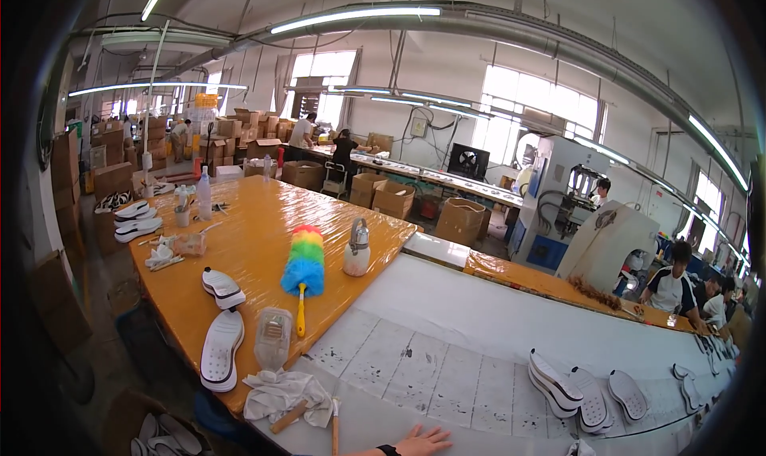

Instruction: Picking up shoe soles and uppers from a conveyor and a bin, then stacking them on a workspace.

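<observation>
My left hand (421,442) lies at the lower edge with its fingers spread on the pale work surface (375,384), a black band at the wrist. It holds nothing. My right hand is out of view. Left of the hand stands a wooden-handled tool (336,428), partly cut off by the edge. Beside it a white cloth (275,392) lies crumpled, with a wooden handle (289,417) on it. To the right, white shoe soles (592,400) rest on the grey marked belt (447,376); one stacked pair (554,384) leans at an angle.
An orange-covered table (247,225) holds a rainbow duster (303,260), a metal-topped bottle (357,252), a clear plastic container (273,340) and two soles (221,348). Cardboard boxes (463,221) and a large machine (550,209) stand beyond. A co-worker (670,288) sits at the far right.
</observation>
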Demonstrator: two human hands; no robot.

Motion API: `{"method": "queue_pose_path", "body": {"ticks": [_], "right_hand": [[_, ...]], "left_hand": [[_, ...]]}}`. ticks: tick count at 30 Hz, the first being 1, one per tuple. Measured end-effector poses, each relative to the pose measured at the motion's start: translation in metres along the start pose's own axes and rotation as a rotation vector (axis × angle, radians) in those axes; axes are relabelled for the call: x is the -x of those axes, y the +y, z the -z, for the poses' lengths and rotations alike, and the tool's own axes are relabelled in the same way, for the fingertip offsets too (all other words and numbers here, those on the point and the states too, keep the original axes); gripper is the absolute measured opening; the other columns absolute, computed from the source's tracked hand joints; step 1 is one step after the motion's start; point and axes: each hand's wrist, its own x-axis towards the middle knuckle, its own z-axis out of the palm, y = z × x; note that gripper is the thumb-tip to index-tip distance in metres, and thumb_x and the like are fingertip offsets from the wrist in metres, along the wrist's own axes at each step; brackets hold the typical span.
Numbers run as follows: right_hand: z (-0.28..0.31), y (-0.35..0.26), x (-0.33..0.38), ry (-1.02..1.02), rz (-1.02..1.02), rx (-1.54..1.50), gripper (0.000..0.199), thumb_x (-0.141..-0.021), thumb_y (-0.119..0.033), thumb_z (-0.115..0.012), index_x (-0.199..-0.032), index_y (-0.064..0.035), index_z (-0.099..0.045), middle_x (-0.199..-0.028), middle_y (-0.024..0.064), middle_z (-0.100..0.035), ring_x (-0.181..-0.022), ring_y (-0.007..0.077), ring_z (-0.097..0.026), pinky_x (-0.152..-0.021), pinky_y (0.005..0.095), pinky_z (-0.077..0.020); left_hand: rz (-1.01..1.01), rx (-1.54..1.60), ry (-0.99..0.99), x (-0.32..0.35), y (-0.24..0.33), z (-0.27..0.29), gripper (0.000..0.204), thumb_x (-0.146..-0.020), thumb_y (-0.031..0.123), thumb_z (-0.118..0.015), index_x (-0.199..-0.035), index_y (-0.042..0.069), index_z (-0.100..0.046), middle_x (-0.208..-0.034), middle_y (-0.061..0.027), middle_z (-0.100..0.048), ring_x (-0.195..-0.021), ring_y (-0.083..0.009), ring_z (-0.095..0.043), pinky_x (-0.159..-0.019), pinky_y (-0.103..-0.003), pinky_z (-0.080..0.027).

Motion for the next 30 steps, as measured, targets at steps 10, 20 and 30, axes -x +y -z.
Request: {"method": "queue_pose_path", "body": {"ticks": [10,20,30], "right_hand": [[0.000,0.011,-0.002,0.022,0.056,0.006,0.019,-0.080,-0.013,-0.055,-0.090,0.0022,-0.059,-0.074,0.0080,-0.060,-0.061,0.0143,-0.052,-0.056,0.0266,-0.0440],[0.000,0.023,-0.005,0.018,0.068,-0.033,0.018,-0.081,-0.012,-0.054,-0.091,0.0022,-0.058,-0.073,0.0060,-0.057,-0.061,0.0122,-0.051,-0.055,0.0246,-0.0430],[0.001,0.016,-0.003,0.014,0.063,-0.015,0.019,-0.080,-0.012,-0.054,-0.090,0.0031,-0.058,-0.075,0.0079,-0.058,-0.063,0.0137,-0.052,-0.057,0.0258,-0.0441]], "left_hand": [[0.011,-0.006,0.000,0.000,0.002,0.000,0.062,-0.074,0.037,-0.057,-0.127,0.012,-0.037,-0.137,-0.0122,-0.026,-0.128,-0.0322,-0.017,-0.101,-0.057,-0.012],[0.006,0.045,0.012,0.000,0.002,0.002,0.062,-0.074,0.036,-0.057,-0.127,0.012,-0.037,-0.137,-0.0116,-0.026,-0.129,-0.0317,-0.016,-0.101,-0.057,-0.010],[0.004,0.059,-0.022,0.002,0.006,0.008,0.062,-0.075,0.035,-0.056,-0.128,0.011,-0.035,-0.138,-0.0135,-0.023,-0.129,-0.0333,-0.014,-0.101,-0.057,-0.008]]}}
